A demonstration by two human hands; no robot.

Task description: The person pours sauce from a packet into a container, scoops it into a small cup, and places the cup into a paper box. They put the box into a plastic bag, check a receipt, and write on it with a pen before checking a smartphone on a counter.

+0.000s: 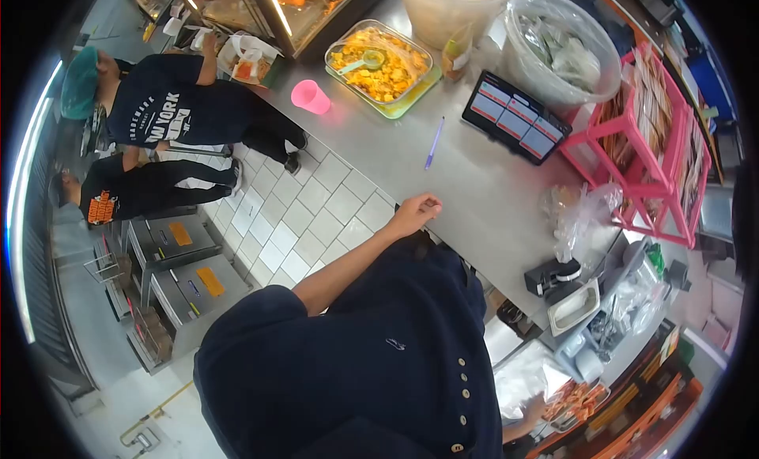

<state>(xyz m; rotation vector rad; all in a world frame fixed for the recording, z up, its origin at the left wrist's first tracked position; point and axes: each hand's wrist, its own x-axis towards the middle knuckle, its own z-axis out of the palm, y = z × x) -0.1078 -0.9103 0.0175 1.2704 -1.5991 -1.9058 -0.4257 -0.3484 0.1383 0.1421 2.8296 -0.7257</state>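
Note:
My left hand (419,212) is over the near edge of the steel counter (364,147), its fingers loosely curled in, and I see nothing in them. Nearest to it on the counter lies a purple pen (434,144). Beyond the pen, a tablet (515,117) with a lit screen lies tilted. A pink cup (310,98) stands near the counter edge to the left. Beside it, a clear tray of yellow chopped food (378,64) has a spoon and small bowl in it. My right hand is not visible.
Plastic-lined tubs (563,48) stand at the back, beside a pink rack (632,147). A black card-reader-like device (552,277) is right. Another person's hand (534,408) seems to touch a food tray (573,404). Two people (178,99) stand left, near steel units (186,289).

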